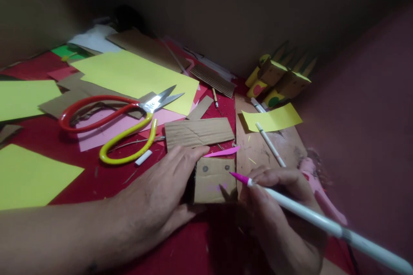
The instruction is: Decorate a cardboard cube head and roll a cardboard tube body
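My left hand (pixel 161 193) lies flat with fingers together on the left edge of a small cardboard box (pixel 211 180) that has two dark dots and a pink mark on its face. My right hand (pixel 280 206) is closed round a white marker with a pink tip (pixel 290 206); the tip hovers at the box's right edge. A thin pink paper sliver (pixel 222 151) lies just above the box. A flat corrugated cardboard piece (pixel 198 132) sits behind it.
Large scissors with red and yellow handles (pixel 119 124) lie to the left on pink and yellow paper (pixel 135 75). A cardboard sheet (pixel 258 146) with a yellow slip (pixel 272 118) and white pens sits right. Decorated cardboard figures (pixel 277 81) stand at the back. A glue gun (pixel 318 184) lies near my right hand.
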Demonstrator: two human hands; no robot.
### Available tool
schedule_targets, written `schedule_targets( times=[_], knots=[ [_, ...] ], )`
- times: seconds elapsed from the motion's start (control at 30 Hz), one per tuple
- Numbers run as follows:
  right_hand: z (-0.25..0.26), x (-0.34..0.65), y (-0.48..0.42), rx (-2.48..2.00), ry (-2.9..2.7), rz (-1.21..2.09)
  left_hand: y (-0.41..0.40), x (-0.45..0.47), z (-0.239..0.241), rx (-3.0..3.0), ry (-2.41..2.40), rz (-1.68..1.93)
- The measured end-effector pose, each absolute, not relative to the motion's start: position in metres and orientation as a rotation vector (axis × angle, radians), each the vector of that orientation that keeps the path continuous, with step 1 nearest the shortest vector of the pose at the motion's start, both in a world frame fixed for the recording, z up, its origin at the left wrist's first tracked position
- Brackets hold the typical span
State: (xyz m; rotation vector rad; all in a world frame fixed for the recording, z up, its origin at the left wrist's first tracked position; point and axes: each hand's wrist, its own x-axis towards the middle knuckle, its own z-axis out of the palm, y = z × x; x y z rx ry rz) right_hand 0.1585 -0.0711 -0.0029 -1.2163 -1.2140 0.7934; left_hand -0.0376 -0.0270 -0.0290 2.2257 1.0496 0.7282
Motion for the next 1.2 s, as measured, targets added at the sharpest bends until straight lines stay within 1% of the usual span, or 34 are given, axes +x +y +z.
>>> schedule_targets(
  times=[0.13, 0.23, 0.33, 0.43, 0.77, 1.2],
  knots=[
    [-0.002, 0.164, -0.068, -1.186, -1.27, 0.761, -0.026, -0.037, -0.032, 2.207, 1.046, 0.74],
    [-0.005, 0.173, -0.064, -1.091, -1.389, 0.816, -0.026, -0.037, -0.033, 2.205, 1.041, 0.749],
    [-0.009, 0.177, -0.062, -1.148, -1.441, 0.891, -0.025, -0.037, -0.033, 2.197, 1.044, 0.745],
    [-0.011, 0.177, -0.063, -1.212, -1.475, 0.877, -0.024, -0.037, -0.032, 2.206, 1.047, 0.733],
    [-0.013, 0.172, -0.062, -1.277, -1.403, 1.012, -0.024, -0.037, -0.032, 2.224, 1.041, 0.747],
    [-0.013, 0.172, -0.06, -1.298, -1.441, 0.976, -0.024, -0.038, -0.037, 2.252, 1.027, 0.768]
  ],
)
